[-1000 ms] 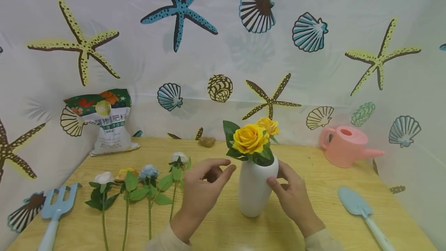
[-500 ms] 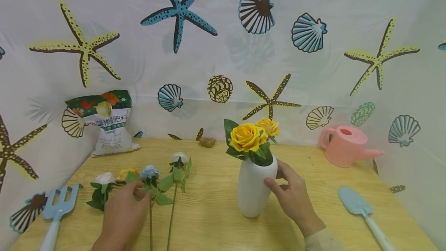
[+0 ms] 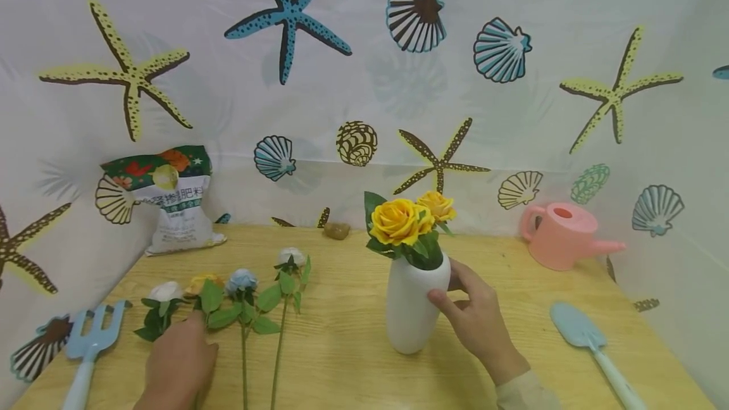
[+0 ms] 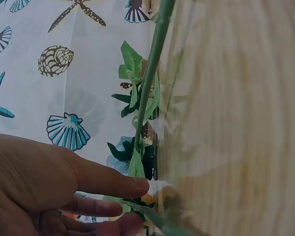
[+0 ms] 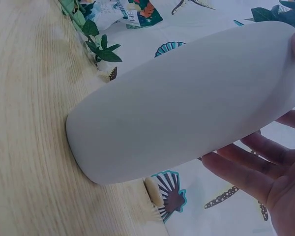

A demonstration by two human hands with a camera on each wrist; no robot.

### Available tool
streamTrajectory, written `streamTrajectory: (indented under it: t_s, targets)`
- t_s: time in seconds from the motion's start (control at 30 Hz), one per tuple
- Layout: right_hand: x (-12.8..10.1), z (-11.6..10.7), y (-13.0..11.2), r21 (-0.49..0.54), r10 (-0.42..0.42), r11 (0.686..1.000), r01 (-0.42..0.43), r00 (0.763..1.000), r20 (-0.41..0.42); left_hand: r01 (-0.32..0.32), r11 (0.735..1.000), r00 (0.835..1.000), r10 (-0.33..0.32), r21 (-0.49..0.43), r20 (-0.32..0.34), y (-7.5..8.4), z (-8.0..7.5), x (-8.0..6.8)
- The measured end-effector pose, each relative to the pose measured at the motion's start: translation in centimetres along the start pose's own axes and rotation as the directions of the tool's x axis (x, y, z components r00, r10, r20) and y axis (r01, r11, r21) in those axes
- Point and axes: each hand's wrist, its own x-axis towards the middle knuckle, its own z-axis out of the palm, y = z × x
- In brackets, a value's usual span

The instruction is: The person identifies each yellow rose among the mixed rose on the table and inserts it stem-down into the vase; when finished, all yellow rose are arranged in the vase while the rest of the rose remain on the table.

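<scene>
A white vase (image 3: 412, 309) stands on the table, tilted slightly, with yellow roses (image 3: 395, 221) in its mouth. My right hand (image 3: 481, 324) holds it near the top, thumb in front and fingers behind; the right wrist view shows these fingers (image 5: 241, 167) along its side. Among the loose flowers at left, my left hand (image 3: 179, 359) reaches down to the stem of a yellow rose (image 3: 200, 283). In the left wrist view, my thumb and fingers lie apart around a green stem (image 4: 155, 219). Beside it lie a white rose (image 3: 166, 291) and a blue rose (image 3: 242, 280).
Another white rose (image 3: 291, 257) lies right of the blue one. A blue hand fork (image 3: 93, 340) is at far left, a blue trowel (image 3: 578, 324) at right. A pink watering can (image 3: 564, 239), a fertilizer bag (image 3: 182, 211) and a brown stone (image 3: 336, 230) stand at the back.
My left hand has left the vase's side and moved left and down to the loose flowers. My right hand stays on the vase; the yellow roses lean slightly more left.
</scene>
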Motion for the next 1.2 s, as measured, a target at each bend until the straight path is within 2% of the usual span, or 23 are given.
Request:
streamTrajectory:
  t_s: [0.17, 0.43, 0.63, 0.8, 0.93, 1.03, 1.13, 1.2]
  targets:
    - [0.0, 0.0, 0.0, -0.002, 0.002, 1.0, -0.002, 1.0, 0.005, 0.013, 1.0, 0.999, -0.012, -0.017, 0.05, -0.7, 0.2, 0.5]
    - [0.0, 0.0, 0.0, 0.011, -0.016, 1.0, 0.016, 1.0, -0.004, -0.007, 0.999, 0.999, 0.009, -0.046, 0.048, -1.3, 0.3, 1.0]
    - [0.0, 0.0, 0.0, -0.003, -0.007, 1.0, 0.007, 1.0, 0.001, 0.032, 0.995, 0.997, -0.026, -0.093, 0.069, -1.5, -0.3, 0.8]
    - [-0.1, 0.0, 0.0, -0.006, -0.01, 1.0, 0.01, 1.0, 0.0, 0.04, 0.989, 0.999, -0.034, -0.142, 0.039, -1.5, -1.1, 0.5]
    - [0.0, 0.1, 0.0, -0.006, -0.005, 1.0, 0.005, 1.0, 0.002, 0.016, 0.98, 1.0, -0.018, -0.196, -0.009, -1.1, -2.2, 0.0]
    - [0.0, 0.1, -0.1, -0.008, 0.002, 1.0, -0.002, 1.0, 0.004, 0.012, 0.968, 0.999, -0.024, -0.251, -0.045, -0.2, -3.2, -0.5]
    - [0.0, 0.0, -0.2, -0.01, 0.005, 1.0, -0.005, 1.0, 0.007, 0.006, 0.944, 0.997, -0.03, -0.329, -0.068, 0.9, -4.0, -1.2]
    - [0.1, 0.0, -0.3, -0.009, 0.004, 1.0, -0.003, 1.0, 0.007, -0.014, 0.929, 0.993, -0.03, -0.37, -0.113, 1.8, -4.4, -1.8]
